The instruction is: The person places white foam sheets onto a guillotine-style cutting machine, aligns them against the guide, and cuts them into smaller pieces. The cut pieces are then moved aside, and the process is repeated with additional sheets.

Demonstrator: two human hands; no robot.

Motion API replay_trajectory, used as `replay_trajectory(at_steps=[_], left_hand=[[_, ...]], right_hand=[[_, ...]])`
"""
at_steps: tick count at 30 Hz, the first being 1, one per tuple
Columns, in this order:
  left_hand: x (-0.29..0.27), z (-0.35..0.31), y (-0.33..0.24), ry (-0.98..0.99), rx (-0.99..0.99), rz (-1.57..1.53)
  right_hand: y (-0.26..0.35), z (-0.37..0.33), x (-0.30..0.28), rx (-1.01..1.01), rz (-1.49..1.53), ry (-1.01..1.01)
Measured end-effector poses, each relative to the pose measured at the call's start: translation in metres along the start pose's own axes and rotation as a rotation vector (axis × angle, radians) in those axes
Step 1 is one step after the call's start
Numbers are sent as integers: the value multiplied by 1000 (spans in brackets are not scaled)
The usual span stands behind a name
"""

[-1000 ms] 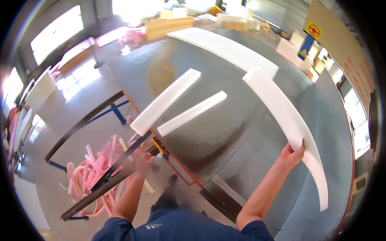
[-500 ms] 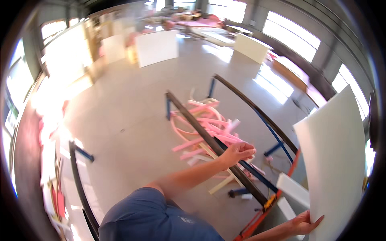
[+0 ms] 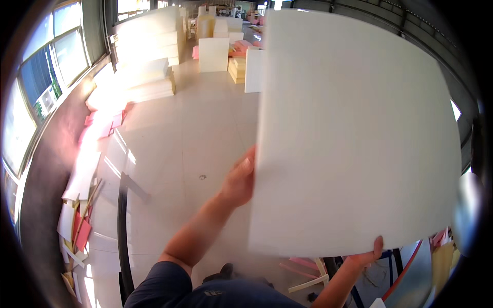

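A large white foam sheet [image 3: 354, 133] stands upright in front of me and fills much of the right half of the head view. My left hand [image 3: 242, 177] grips its left edge, with the fingers partly hidden behind the sheet. At the bottom edge, my right hand [image 3: 367, 255] holds the sheet, its thumb on the near face and the other fingers out of sight behind or below. Pink and cream foam strips [image 3: 303, 269] show on the floor beneath the sheet.
A dark rail [image 3: 123, 231] stands at my left. Foam offcuts [image 3: 79, 231] lie along the left wall beneath the windows. Stacked foam blocks [image 3: 149, 82] rise at the far left, and more white sheets [image 3: 213, 55] stand further back. The held sheet hides much of the right side.
My view has turned left. The sheet has swung from the far right to the front of me. My left hand, previously holding nothing above the rail, has taken hold of the sheet's left edge.
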State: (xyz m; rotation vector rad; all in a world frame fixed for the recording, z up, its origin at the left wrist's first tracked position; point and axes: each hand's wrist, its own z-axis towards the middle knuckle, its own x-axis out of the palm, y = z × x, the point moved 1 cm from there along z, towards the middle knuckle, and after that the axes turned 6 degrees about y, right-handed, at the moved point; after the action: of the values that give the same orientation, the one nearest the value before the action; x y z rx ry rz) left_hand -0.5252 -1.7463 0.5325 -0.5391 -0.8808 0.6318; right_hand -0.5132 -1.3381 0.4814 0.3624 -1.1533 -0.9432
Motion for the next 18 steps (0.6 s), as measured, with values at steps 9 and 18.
replay_trajectory(at_steps=[9, 18], left_hand=[[-184, -10, -19, -701, -118, 267], [-313, 16, -43, -1088, -134, 78]], right_hand=[[-223, 144, 131, 354, 239, 147], [-445, 248, 225, 864, 98, 121]])
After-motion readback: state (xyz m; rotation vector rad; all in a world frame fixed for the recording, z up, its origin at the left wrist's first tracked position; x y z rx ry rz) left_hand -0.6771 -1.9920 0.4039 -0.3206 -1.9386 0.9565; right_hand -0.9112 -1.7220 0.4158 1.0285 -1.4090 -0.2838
